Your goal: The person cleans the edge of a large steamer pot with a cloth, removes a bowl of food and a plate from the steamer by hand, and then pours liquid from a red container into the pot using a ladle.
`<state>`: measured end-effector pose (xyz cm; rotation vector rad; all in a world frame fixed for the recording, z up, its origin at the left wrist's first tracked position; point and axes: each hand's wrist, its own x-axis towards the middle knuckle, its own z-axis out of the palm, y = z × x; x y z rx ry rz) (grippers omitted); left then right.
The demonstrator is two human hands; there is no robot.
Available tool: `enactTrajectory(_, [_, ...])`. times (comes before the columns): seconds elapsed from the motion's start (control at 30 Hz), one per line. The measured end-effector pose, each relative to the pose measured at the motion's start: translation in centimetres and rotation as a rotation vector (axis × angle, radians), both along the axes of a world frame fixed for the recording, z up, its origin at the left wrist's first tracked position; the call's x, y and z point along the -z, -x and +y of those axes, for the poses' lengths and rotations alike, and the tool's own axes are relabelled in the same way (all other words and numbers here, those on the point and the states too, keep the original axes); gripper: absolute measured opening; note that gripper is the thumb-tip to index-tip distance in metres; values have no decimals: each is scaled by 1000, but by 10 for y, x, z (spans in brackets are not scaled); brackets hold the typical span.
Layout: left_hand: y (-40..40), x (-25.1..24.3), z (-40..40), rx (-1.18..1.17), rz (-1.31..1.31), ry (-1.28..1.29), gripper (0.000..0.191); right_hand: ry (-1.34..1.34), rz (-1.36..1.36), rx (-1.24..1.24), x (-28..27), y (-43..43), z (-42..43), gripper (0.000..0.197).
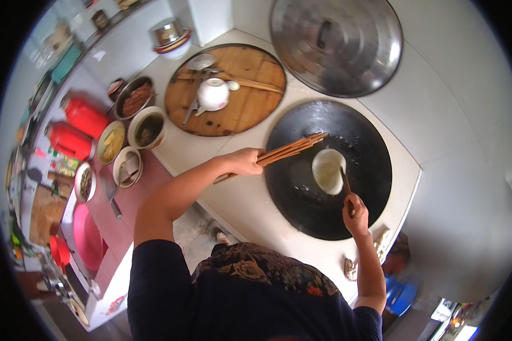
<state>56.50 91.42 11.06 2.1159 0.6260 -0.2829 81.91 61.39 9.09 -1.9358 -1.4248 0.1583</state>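
Note:
In front of me a large black wok is set into the pale tiled counter. My left hand grips a bundle of brown chopsticks, whose far ends reach over the wok's left side. My right hand is closed around the brown handle of a white ladle. The ladle's bowl is over the wok and appears to hold a pale liquid. The wok's dark surface shows wet-looking glints.
A round wooden lid carries an upturned white cup, a skimmer and sticks. A big metal lid leans behind the wok. Left stand food bowls, red thermos flasks, a cleaver and a pink basin.

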Motion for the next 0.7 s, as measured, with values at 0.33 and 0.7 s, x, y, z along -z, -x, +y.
enactTrajectory(0.33, [285,-16,-60,-793,-438,683,14,84,57,-10,29,36,-6,13])
enactTrajectory(0.7, [628,57,-191,-2212,-811,650,11,327,-290,335,-21,161,24,19])
